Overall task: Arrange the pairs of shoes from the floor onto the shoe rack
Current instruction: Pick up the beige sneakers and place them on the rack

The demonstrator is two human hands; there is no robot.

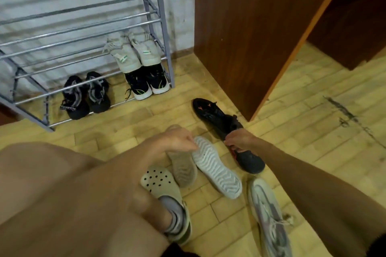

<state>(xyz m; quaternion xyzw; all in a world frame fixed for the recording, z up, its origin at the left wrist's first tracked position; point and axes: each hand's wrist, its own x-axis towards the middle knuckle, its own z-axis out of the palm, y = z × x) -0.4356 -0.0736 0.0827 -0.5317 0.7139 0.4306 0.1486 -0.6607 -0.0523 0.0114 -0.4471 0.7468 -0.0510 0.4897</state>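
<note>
Both hands closed: left hand [180,138] seemingly pinches upturned sneaker [217,171] at toe, right hand [240,141] grips black shoe [250,162]; toe pinch may slip.

The left grip [179,139] pinches the upturned white-soled shoe [217,170] at its tip; the right grip [240,141], just beside it, holds a black shoe [249,161]. Beyond both grips stands the shoe rack [164,27].

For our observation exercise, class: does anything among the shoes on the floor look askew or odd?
The white shoe with a zigzag-tread sole lies upside down, sole up, on the wooden floor; the left hand pinches its tip. The right hand grips a black shoe.
</note>
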